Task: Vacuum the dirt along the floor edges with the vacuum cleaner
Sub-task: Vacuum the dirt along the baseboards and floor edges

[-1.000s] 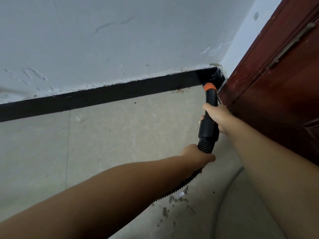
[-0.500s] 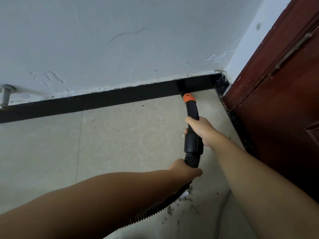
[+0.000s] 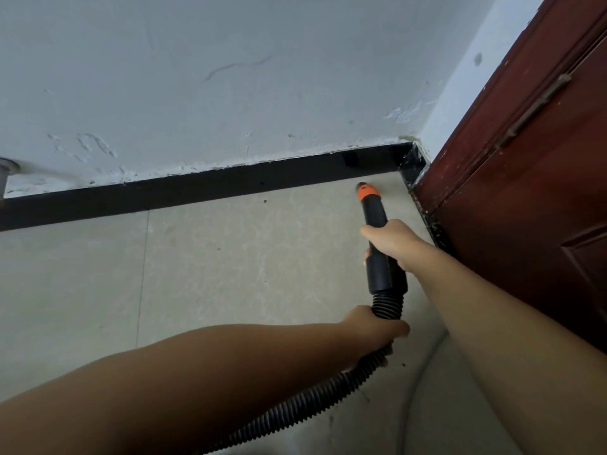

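At the centre right of the frame, the right hand (image 3: 392,239) grips the black vacuum nozzle with the orange tip (image 3: 374,213) and the left hand (image 3: 372,326) clasps the black ribbed hose (image 3: 328,389) — best keep the tip low, sliding it along the black skirting board (image 3: 197,192) toward specks near the dark red wooden door (image 3: 525,208).

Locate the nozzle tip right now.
Head view, right of centre: the orange nozzle tip sits on the floor tile near the corner, short of the black baseboard, left of the door.
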Action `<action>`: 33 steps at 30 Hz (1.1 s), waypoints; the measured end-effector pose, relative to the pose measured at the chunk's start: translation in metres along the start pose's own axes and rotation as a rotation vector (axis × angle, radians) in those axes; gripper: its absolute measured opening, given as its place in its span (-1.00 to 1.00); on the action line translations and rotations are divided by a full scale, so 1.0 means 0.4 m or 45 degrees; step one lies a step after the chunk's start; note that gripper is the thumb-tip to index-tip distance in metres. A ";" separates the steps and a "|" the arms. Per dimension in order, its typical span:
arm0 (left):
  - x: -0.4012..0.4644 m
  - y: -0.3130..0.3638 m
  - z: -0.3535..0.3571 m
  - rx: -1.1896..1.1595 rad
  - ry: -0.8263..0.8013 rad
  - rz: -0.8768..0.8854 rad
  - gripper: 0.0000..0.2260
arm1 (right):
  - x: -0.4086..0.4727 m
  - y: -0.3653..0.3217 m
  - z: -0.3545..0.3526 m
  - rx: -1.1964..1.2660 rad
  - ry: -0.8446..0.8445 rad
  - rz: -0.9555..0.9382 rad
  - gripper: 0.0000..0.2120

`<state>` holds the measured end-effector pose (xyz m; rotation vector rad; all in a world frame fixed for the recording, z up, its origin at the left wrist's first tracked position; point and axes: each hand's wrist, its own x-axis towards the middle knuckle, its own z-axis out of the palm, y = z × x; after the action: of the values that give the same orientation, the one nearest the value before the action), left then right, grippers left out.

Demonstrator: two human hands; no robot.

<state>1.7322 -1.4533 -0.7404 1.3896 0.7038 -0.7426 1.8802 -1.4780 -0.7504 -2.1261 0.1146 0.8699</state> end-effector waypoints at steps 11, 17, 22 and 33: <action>0.044 0.089 0.027 -0.084 -0.178 -0.089 -0.84 | 0.052 -0.020 -0.086 -0.421 0.255 0.033 -0.64; 0.005 0.038 0.067 -0.067 -0.257 -0.187 -0.82 | 0.006 0.054 -0.084 -0.528 0.326 0.081 -0.58; -0.039 0.000 0.083 -0.045 -0.304 -0.221 -0.83 | -0.052 0.085 -0.077 -0.556 0.311 0.114 -0.55; -0.116 -0.132 0.039 0.116 -0.007 -0.103 -0.86 | -0.169 0.101 0.056 -0.039 -0.056 -0.014 -0.76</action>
<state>1.6623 -1.4689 -0.7334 1.4474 0.7328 -0.8508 1.8023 -1.5023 -0.7447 -2.1326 0.0674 0.9166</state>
